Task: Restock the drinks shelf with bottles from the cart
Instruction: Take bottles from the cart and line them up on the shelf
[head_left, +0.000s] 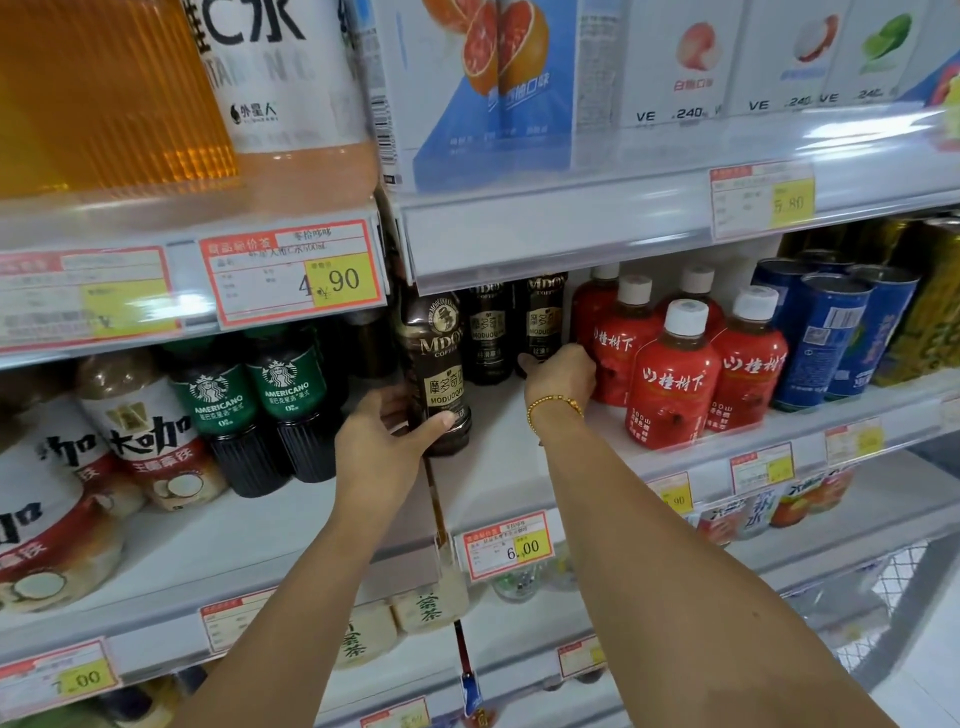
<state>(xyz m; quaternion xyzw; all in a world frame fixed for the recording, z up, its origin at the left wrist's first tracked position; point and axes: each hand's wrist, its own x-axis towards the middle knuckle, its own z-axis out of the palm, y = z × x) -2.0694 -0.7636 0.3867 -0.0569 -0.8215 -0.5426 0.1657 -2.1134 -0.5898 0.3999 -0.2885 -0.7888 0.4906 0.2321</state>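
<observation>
On the middle shelf (498, 467), left hand (384, 441) is gripping the brown coffee bottle (439, 353) upright; right hand (561, 376) is curling round a rear black bottle (543, 317). Advising: seating it label-out, in line.

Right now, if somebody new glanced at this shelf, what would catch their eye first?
Two bare arms reach into the middle shelf: the left hand grips a dark coffee bottle near its front, while the right hand, a gold bracelet on its wrist, reaches the foot of a matching bottle further back. Just right of them stands a bright cluster of red bottles with white caps.
</observation>
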